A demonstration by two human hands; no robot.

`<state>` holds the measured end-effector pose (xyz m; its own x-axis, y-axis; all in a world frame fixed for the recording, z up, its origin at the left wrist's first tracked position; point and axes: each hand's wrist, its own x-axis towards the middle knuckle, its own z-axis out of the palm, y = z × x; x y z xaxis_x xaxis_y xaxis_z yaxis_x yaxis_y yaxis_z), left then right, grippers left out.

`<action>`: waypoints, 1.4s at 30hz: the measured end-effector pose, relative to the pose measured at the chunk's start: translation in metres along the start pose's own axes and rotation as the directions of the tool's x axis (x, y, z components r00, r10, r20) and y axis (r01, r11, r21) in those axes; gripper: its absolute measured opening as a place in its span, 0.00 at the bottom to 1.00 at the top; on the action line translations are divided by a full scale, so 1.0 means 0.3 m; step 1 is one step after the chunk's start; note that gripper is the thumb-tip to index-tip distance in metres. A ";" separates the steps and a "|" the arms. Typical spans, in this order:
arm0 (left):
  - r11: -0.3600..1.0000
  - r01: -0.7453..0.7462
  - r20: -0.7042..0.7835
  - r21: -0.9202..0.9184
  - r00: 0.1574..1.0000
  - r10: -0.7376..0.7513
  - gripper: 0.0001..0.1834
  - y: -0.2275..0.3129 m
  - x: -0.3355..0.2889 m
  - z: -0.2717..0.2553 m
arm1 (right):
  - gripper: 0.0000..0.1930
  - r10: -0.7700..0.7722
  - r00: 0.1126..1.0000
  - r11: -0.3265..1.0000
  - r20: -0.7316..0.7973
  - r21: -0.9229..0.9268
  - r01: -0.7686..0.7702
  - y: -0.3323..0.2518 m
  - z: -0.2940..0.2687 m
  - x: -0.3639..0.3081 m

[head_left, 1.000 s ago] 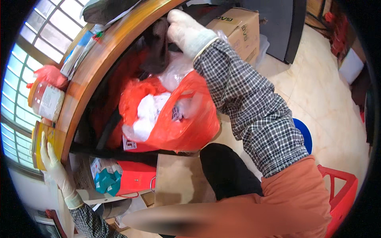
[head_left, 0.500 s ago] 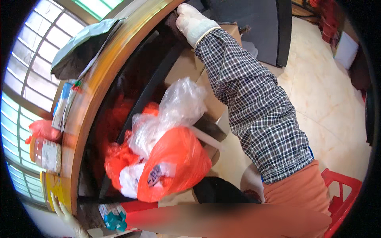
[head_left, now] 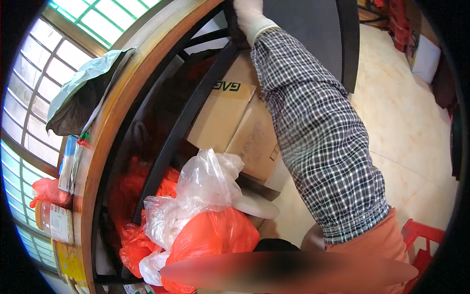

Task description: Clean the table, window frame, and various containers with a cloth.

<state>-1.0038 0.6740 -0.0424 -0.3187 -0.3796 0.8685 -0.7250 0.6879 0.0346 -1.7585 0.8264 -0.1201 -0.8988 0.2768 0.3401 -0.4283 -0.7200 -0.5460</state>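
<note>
My right hand [head_left: 248, 15], in a whitish glove, reaches to the top of the picture. It is at the black frame [head_left: 178, 115] under the wooden tabletop [head_left: 105, 132], beside a dark part whose kind I cannot make out. Its fingers are mostly hidden, so its grip does not show. Only the pale gloved fingers of my left hand [head_left: 73, 285] show at the lower left, stretched out at the tabletop edge by a yellow package [head_left: 71, 259]. Nearest my right hand, under the table, are brown cardboard boxes [head_left: 223, 115].
Red plastic bags [head_left: 215, 237] and a clear plastic bag [head_left: 208, 179] bulge from the table frame. A jar [head_left: 58, 223], a red bag [head_left: 50, 192] and a grey-green cloth-like cover [head_left: 81, 88] lie on the tabletop. A black panel [head_left: 308, 39] stands beyond my arm; a red stool [head_left: 421, 235] is at right.
My view has shifted, so the bags and tabletop things sit lower and the cardboard boxes show more. My right hand is now nearer the top edge; less of my left hand shows.
</note>
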 end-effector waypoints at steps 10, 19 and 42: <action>0.983 0.009 0.014 -0.183 1.000 -0.007 0.17 -0.141 0.005 0.010 | 0.16 0.005 0.974 1.000 0.225 0.006 -0.007 -0.058 0.044 -0.193; 0.993 0.107 0.103 -0.054 0.990 -0.101 0.20 -0.325 -0.003 -0.012 | 0.17 0.095 0.953 0.985 0.288 -0.166 -0.048 -0.165 0.109 -0.550; 0.968 -0.135 -0.160 -0.210 0.982 0.102 0.17 -0.069 -0.042 0.051 | 0.15 0.602 0.565 0.721 0.564 -0.080 -0.688 -0.240 0.295 -1.141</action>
<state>-0.9941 0.6549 -0.0615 -0.2890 -0.2032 0.9355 -0.5307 0.8473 0.0201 -1.4116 0.7270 -0.1294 -0.7128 -0.6361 0.2955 0.3024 -0.6589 -0.6888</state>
